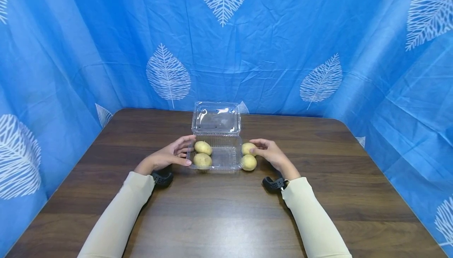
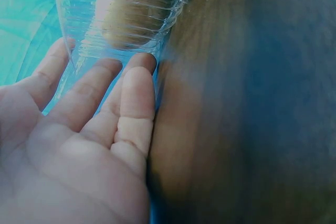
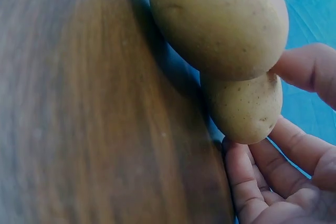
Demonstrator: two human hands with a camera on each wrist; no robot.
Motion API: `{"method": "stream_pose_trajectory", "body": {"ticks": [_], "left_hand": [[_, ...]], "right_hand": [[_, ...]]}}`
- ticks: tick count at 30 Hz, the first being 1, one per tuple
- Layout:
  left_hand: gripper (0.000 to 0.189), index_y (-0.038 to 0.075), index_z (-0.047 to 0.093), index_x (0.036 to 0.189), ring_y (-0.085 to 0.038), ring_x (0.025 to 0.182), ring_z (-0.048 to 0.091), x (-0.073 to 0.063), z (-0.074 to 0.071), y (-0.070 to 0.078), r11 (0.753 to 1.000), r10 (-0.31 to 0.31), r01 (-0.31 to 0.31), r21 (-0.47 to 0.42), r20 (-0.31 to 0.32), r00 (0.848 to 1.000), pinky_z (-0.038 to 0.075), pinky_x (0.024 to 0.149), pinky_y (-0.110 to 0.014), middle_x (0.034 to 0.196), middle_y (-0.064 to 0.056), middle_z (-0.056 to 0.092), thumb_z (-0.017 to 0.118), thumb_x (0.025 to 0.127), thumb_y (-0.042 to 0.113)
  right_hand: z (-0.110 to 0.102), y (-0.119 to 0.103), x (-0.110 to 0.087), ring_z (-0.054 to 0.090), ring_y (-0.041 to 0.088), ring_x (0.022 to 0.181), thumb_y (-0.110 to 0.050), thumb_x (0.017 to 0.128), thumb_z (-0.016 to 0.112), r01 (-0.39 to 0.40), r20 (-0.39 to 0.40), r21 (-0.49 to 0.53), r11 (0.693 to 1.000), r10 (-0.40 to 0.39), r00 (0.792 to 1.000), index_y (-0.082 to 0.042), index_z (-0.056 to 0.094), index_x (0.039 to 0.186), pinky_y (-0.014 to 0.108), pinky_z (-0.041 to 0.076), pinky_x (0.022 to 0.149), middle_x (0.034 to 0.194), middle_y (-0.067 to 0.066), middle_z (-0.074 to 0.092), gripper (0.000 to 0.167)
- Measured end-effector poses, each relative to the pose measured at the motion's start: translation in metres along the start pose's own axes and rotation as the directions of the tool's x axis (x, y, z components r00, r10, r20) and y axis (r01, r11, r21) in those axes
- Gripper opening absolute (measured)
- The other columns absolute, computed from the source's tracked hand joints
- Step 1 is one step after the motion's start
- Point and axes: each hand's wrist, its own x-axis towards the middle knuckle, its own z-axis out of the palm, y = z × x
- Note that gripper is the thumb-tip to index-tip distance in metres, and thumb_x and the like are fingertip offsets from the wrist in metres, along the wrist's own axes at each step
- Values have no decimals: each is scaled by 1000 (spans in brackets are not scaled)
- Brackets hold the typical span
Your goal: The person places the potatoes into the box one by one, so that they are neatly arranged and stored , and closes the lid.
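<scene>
A clear plastic clamshell container lies on the table, its lid tipped back. Two potatoes sit one behind the other inside its left end. My left hand rests against the left wall, thumb at the front corner and fingers spread along the side; the left wrist view has the fingertips right at the ribbed plastic. Outside the right wall are two more potatoes. My right hand holds the farther potato between thumb and fingers. The nearer potato lies just in front of it.
The dark wooden table stretches out on every side of the container. Blue curtains with white leaf prints hang along the table's back and sides. A black wrist strap is on the right wrist, another on the left.
</scene>
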Motion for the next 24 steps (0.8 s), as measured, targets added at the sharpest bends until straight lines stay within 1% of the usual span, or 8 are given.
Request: {"method": "stream_pose_trajectory", "body": {"ticks": [3, 7, 11, 16, 19, 24], "left_hand": [[101, -1, 13, 171, -52, 161, 20, 0, 1, 1, 1000, -8, 8, -8, -1, 1000, 20, 128, -67, 177, -27, 13, 80, 96, 11], [101, -1, 13, 171, -52, 161, 20, -1, 1, 2, 1000, -6, 6, -18, -4, 1000, 20, 128, -67, 177, -27, 14, 80, 96, 10], [101, -2, 13, 170, -53, 160, 20, -1, 2, 1, 1000, 7, -7, -3, 0, 1000, 22, 127, -67, 177, -29, 14, 80, 96, 11], [102, -4, 12, 170, -54, 159, 20, -2, 2, 0, 1000, 18, -18, 3, 5, 1000, 23, 127, -67, 176, -31, 14, 82, 96, 11], [102, -3, 13, 170, -54, 159, 20, -2, 2, 0, 1000, 14, -14, -7, 1, 1000, 21, 127, -67, 176, -30, 14, 82, 95, 12], [102, -4, 13, 169, -54, 159, 21, -2, 1, 2, 1000, 13, -13, 1, 1, 1000, 21, 127, -68, 176, -30, 14, 81, 96, 13]], "right_hand": [[0, 1, 0, 64, 21, 110, -8, 100, 72, 1, 10, -22, 1000, -1, 1000, 12, 59, 144, 25, 53, 88, 134, 26, 68, 50], [0, 2, 1, 64, 21, 108, -6, 100, 73, 4, 9, -29, 1000, -4, 1000, 14, 60, 143, 23, 54, 86, 132, 26, 68, 49], [1, 2, 0, 64, 17, 102, -5, 97, 75, -5, -29, -8, 1000, 5, 1000, 13, 63, 139, 22, 54, 83, 125, 22, 71, 47], [3, 2, -2, 62, 13, 94, -2, 93, 77, 4, -76, 26, 1000, -2, 997, 15, 65, 135, 22, 53, 80, 116, 15, 73, 47], [3, 2, -1, 61, 12, 93, -2, 92, 78, 8, -94, 39, 999, -4, 996, 15, 65, 135, 22, 52, 79, 117, 15, 74, 48], [3, 0, -1, 62, 12, 95, -4, 92, 78, -8, -118, 53, 999, 14, 993, 13, 65, 136, 22, 53, 79, 120, 17, 74, 49]]}}
